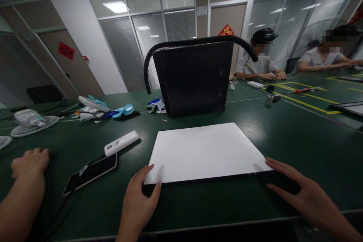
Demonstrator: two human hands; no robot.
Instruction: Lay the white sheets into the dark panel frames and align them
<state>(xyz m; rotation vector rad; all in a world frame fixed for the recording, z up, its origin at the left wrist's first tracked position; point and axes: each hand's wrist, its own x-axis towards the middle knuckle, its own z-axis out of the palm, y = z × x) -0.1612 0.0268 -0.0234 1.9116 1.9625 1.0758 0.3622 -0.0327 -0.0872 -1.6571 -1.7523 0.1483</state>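
Note:
A flat white panel (205, 151) lies on the green table (297, 136) right in front of me. My left hand (140, 198) rests on its near left corner, fingers spread over the edge. My right hand (295, 187) lies with fingers apart at the near right corner, touching the panel's dark edge. Behind the panel stands an open black computer case (195, 79) with a black hose (181, 43) arching over its top.
A smartphone (90, 173) and a white power bank (121, 143) lie left of the panel. Another person's fist (30, 162) rests at the far left. Small fan parts (31, 123) and blue pieces (123, 110) sit beyond. Two people sit at the back right by yellow tape lines (309, 102).

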